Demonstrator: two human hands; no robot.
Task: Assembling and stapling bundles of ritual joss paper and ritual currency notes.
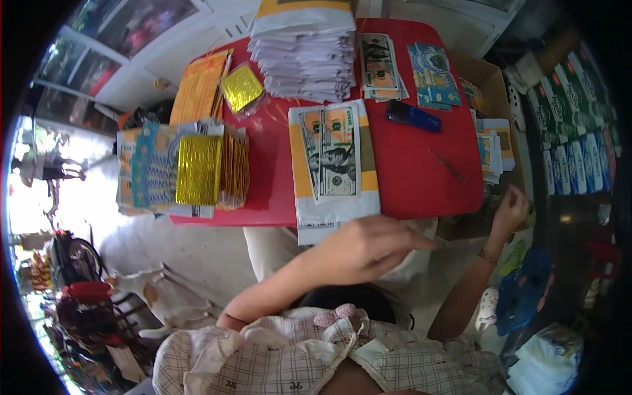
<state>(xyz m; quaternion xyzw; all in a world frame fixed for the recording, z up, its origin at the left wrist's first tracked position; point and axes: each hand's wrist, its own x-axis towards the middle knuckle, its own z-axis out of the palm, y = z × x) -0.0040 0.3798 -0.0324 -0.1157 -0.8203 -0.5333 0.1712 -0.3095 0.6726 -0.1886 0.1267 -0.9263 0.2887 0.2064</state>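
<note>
My left hand (368, 250) hovers over my lap just off the table's near edge, its fingers loosely bent and pointing right, with nothing seen in it. Out to the right, my right hand (512, 209) is raised beside the cardboard box (490, 76), fingers apart and nothing visible in them. Before me lies a white and yellow paper bundle (306, 207) that juts over the edge. Two banknote-like papers (339, 155) rest on it, overlapping. Gold foil packets (199, 171) stand stacked at the left upon fanned blue and grey note-like papers (148, 164).
On the red table (421, 178) stand a tall stack of white paper bundles (303, 62), orange paper packs (201, 89), a gold foil square (242, 89), more note-like papers (380, 69), blue papers (434, 72) and a dark blue phone-like object (413, 116). A dog (161, 296) is at the left.
</note>
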